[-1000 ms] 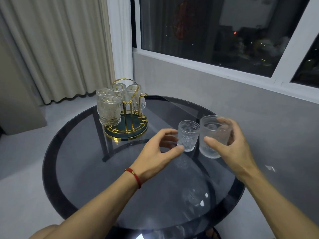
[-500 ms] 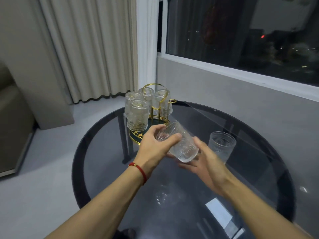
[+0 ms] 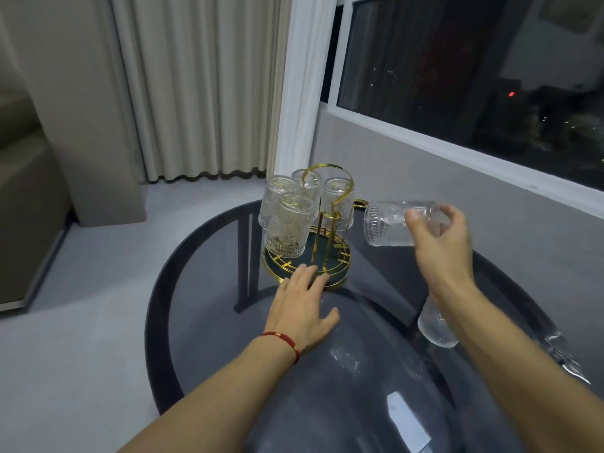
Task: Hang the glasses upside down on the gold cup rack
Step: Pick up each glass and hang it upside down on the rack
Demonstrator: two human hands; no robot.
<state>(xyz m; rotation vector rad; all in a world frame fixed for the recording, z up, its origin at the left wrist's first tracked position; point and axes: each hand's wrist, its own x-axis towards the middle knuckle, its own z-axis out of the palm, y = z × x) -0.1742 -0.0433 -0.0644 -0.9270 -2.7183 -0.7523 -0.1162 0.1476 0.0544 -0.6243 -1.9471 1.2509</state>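
since half a second ago you've passed the glass over: it was tilted between both hands then, and now only your right hand (image 3: pixel 441 246) has it, lifted up beside the rack. your left hand (image 3: pixel 302 308) has let go and dropped toward the table.

right hand first: fingers curled around the held glass (image 3: pixel 389 223), thumb on the near side, other fingers wrapped over the far end. it's lying roughly sideways in the air, the ribbed end pointing left toward the gold cup rack (image 3: pixel 313 253), just beside it and not touching it as far as i can see.

left hand is flat and open, fingers spread, holding nothing. the fingertips sit right at the near rim of the rack's round base, but i can't tell if they actually press on it or just hover. red string bracelet (image 3: pixel 284 341) on that wrist.

counts: four glasses hang upside down on the rack, the front one (image 3: pixel 287 230) nearest you, one at the left (image 3: pixel 273 197), one at the back (image 3: pixel 305 188), one at the right (image 3: pixel 340 204). one more glass (image 3: pixel 436 325) stands on the round dark glass table (image 3: pixel 202 322), partly hidden behind your right forearm. so six glasses total, one rack, two hands.
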